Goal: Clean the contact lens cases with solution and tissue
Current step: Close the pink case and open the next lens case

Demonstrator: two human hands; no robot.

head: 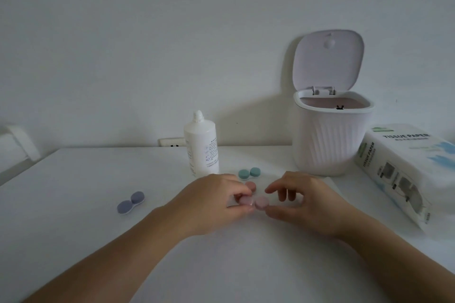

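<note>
A pale pink contact lens case (254, 202) lies on the white table in front of me. My left hand (216, 200) pinches its left cap between thumb and fingers. My right hand (302, 200) is at its right cap, thumb touching the cap's near edge and the index finger hovering above it. Just behind sits a darker pink case (251, 186), partly hidden by my left fingers. A teal case (249, 173) lies further back, and a purple-blue case (130, 202) lies to the left. The white solution bottle (201, 146) stands upright behind my left hand.
A small white ribbed bin (330, 140) stands at the back right with its lid flipped open. A pack of tissue paper (403, 172) lies on the right. A wall socket (172, 142) sits behind the bottle at the table's back edge.
</note>
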